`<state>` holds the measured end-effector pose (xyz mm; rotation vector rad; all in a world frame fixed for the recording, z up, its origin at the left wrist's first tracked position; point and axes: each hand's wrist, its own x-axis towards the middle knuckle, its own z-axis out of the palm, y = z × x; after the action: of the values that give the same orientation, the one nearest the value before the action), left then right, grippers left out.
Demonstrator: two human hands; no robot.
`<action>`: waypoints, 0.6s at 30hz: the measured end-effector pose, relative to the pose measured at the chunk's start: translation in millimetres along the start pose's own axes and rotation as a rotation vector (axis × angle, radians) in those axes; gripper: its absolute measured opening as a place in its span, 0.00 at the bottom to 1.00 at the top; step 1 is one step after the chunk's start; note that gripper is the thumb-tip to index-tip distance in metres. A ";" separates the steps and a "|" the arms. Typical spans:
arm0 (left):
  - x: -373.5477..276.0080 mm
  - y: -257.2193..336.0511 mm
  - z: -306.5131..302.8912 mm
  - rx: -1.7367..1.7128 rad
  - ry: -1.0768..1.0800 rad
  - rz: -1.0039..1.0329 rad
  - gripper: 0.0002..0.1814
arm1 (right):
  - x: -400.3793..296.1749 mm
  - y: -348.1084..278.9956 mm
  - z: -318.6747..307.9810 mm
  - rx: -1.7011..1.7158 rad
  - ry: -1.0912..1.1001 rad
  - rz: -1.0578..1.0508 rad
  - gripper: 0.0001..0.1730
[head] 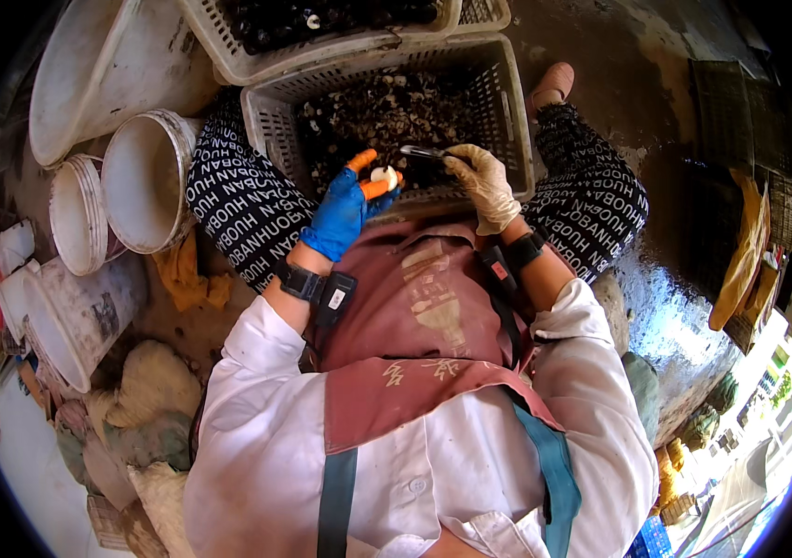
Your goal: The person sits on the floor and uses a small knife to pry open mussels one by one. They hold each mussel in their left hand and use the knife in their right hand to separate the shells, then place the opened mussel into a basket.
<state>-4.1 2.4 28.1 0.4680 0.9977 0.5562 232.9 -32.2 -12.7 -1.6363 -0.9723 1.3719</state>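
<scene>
My left hand [338,215], in a blue glove with orange finger covers, holds a small white peeled piece [383,176] that looks like a water chestnut with a dark spot on it. Across from it, my right hand [485,183] wears an off-white glove and grips a small metal-bladed hand tool [424,151], perhaps a peeler. The blade points left, a short way above and apart from the white piece. Both hands are over the near side of a pale plastic crate [516,115]. Brown and whitish peelings [389,108] cover its bottom.
Beyond, another crate [228,59] holds dark round pieces. White buckets [148,181] and a large pale tub [82,84] are at left, with an orange cloth [190,275] and stuffed sacks [155,383] nearer. Wet floor [675,328] shines at right.
</scene>
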 end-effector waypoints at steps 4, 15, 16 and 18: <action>5.8 -12.8 -5.1 -0.027 0.056 0.029 0.24 | -15.1 -32.5 31.5 -0.042 -0.098 -0.109 0.11; 6.7 -8.7 -4.8 0.049 -0.047 0.018 0.17 | -8.1 -24.0 23.3 -0.123 -0.039 -0.098 0.13; 5.2 -4.8 -2.9 0.008 -0.036 -0.034 0.17 | -1.3 -8.9 10.4 -0.148 0.012 -0.087 0.13; 1.7 0.1 -0.1 -0.048 -0.024 -0.076 0.16 | 5.1 13.1 -7.5 -0.036 0.085 0.044 0.13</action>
<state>-3.5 3.5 27.0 0.3916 0.9725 0.5047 241.9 -33.6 -25.7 -1.7381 -0.9205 1.3093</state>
